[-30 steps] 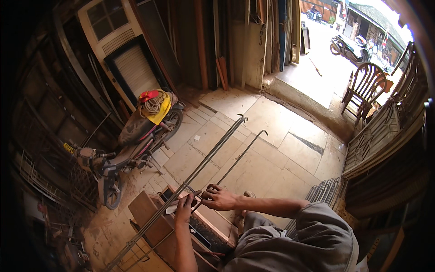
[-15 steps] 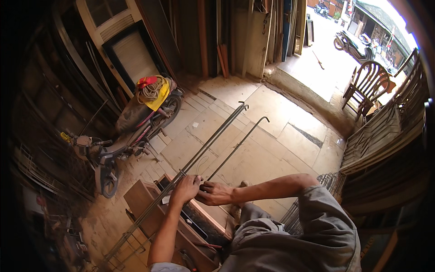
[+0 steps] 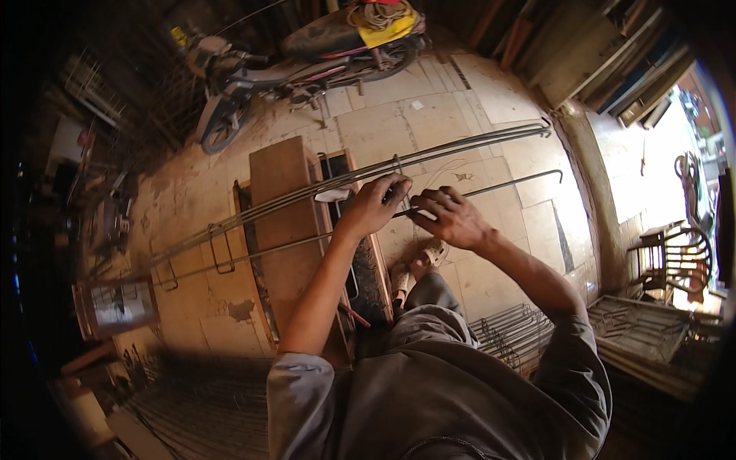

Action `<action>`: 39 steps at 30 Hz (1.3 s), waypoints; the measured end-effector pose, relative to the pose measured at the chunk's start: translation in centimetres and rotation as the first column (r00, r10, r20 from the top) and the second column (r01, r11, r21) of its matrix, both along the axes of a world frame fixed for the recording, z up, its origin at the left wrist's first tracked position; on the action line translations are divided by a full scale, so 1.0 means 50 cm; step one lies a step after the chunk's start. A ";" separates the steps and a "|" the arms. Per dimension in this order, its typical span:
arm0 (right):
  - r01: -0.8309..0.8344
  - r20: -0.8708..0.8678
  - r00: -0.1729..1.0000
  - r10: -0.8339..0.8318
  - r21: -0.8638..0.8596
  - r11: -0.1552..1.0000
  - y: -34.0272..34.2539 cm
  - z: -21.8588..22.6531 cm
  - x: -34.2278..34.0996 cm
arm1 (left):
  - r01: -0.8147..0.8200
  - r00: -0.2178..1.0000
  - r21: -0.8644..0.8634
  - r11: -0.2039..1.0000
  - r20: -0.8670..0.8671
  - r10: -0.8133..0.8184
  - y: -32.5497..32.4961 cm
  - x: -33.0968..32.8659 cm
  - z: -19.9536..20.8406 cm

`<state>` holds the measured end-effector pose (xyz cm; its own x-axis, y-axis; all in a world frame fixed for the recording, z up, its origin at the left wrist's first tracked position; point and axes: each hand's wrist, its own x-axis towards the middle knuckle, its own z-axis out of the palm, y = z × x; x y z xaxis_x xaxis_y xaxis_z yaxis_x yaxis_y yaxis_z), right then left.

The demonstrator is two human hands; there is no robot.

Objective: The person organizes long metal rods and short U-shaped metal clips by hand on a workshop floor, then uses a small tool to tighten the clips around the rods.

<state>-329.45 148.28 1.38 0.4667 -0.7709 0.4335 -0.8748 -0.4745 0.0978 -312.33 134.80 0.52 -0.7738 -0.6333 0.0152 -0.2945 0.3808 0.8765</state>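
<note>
A bundle of long steel rods (image 3: 307, 186) with hooked ends lies slantwise across a wooden bench-like frame (image 3: 285, 222). A single hooked steel rod (image 3: 506, 184) runs nearer to me, passing under my hands. Between them a thin bent-steel stirrup (image 3: 397, 162) stands at the bundle. My left hand (image 3: 374, 205) is closed, its fingertips on the stirrup. My right hand (image 3: 452, 218) pinches at the single rod, its fingers partly hiding the contact point. A thin loop of wire (image 3: 462, 165) sticks out beyond it. Another stirrup (image 3: 223, 249) hangs on the rods at left.
A motorbike (image 3: 307, 77) with rope and a yellow cloth stands at the far left. Several bent stirrups (image 3: 510, 333) are stacked beside my right leg. A wooden chair (image 3: 675, 261) stands at right, near a raised step (image 3: 586, 161). A glass-fronted frame (image 3: 115, 303) lies at left.
My view has turned, so the rods now lie more crosswise. My hands have moved apart slightly, and the right fingers have risen and spread more over the rod.
</note>
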 end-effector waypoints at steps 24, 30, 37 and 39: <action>0.545 0.278 0.675 -0.684 0.438 0.715 -0.035 0.003 0.122 | -0.217 0.976 -0.385 0.897 -0.059 0.211 0.082 0.060 -0.019; 0.321 0.668 0.491 -0.559 0.458 0.829 0.018 0.025 0.054 | -0.137 0.987 -0.230 0.963 -0.113 0.114 0.048 0.011 0.015; 0.790 0.664 -0.162 -0.729 0.530 0.307 0.173 0.002 -0.315 | 0.025 0.985 -0.577 0.817 0.152 0.077 -0.041 -0.070 0.000; 0.864 0.549 -0.165 -0.820 0.482 0.148 0.197 -0.045 -0.427 | 0.074 0.977 -0.571 0.818 0.208 0.056 -0.046 -0.081 -0.019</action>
<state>-350.82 158.11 -0.89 -0.9494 -0.2568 0.1806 -0.3116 0.7007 -0.6418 -316.40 132.48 -0.43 -0.8056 -0.5530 0.2127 -0.4365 0.7967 0.4180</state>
